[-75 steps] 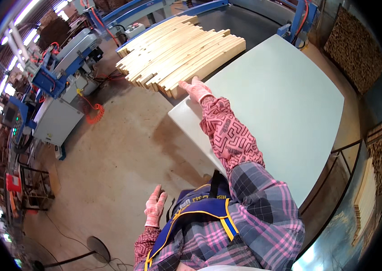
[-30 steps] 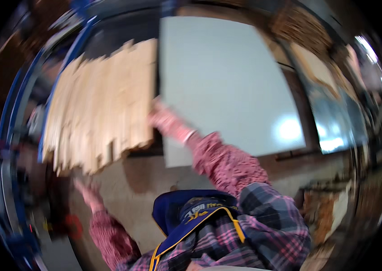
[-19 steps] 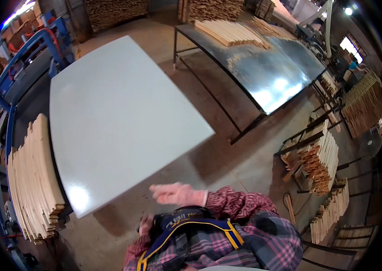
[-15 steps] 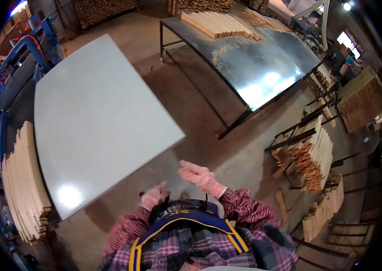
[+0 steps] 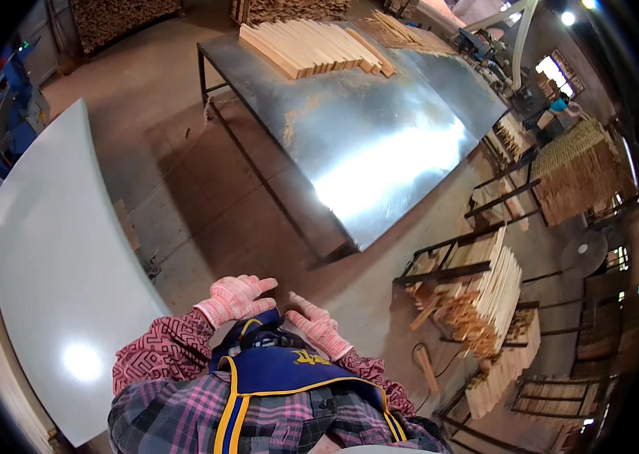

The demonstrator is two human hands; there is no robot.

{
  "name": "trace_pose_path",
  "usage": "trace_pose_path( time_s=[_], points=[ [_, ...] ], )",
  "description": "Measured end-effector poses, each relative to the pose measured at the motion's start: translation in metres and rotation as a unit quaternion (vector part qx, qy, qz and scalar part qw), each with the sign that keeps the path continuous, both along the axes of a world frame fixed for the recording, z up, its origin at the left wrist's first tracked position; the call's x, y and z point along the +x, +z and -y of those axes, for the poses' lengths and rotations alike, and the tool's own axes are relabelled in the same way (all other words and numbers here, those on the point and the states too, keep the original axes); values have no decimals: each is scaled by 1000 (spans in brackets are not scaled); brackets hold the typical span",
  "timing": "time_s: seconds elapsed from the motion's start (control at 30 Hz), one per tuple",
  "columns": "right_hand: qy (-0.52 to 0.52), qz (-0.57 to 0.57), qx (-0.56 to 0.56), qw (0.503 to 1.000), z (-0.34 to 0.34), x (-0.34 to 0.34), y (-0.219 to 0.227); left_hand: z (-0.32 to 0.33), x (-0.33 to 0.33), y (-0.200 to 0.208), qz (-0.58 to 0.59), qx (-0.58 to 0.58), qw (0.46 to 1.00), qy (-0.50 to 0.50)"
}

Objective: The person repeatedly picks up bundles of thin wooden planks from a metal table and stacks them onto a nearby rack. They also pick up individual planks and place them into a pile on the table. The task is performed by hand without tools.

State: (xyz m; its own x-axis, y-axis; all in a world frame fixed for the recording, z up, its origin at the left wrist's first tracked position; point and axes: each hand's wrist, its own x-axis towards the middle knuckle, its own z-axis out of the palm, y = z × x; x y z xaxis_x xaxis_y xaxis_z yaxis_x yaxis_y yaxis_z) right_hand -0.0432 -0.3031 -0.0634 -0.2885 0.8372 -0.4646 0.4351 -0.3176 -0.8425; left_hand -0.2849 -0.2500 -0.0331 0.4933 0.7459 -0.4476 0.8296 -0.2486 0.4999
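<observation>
Both of my hands wear pink-and-white knit gloves and hover in front of my blue apron (image 5: 300,371). My left hand (image 5: 238,297) is open, its fingers stretched toward the right and nothing between them. Just right of it, my right hand (image 5: 317,325) is also open, with fingers extended up and to the left. The hands are close together but apart. Left of me lies a large white smooth-topped surface (image 5: 55,250), its right edge beside my left sleeve; neither hand touches it.
Ahead stands a metal-topped table (image 5: 335,144) bearing a row of light wooden strips (image 5: 312,47). At right, racks hold stacked wood strips (image 5: 486,295) and a larger wood stack (image 5: 580,170). More strips (image 5: 9,378) lie beyond the white surface, near blue machinery (image 5: 13,106).
My view has turned right, so the white surface and metal table sit farther left. My left hand has risen and come nearer my right hand, which is now lower.
</observation>
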Motion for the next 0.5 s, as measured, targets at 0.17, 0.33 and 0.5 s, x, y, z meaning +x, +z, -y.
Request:
trace_pose_path(
  time_s=[0.17,0.33,0.5],
  points=[
    [-62,22,71,995,-101,39,-21,-46,11,1,-8,-16,999,33],
    [-85,27,-44,995,-199,36,-15,-66,10,8,56,-65,995,58],
    [129,84,15,988,-286,-41,-35,-88,-52,-5,-43,-52,968,240]
  ],
)
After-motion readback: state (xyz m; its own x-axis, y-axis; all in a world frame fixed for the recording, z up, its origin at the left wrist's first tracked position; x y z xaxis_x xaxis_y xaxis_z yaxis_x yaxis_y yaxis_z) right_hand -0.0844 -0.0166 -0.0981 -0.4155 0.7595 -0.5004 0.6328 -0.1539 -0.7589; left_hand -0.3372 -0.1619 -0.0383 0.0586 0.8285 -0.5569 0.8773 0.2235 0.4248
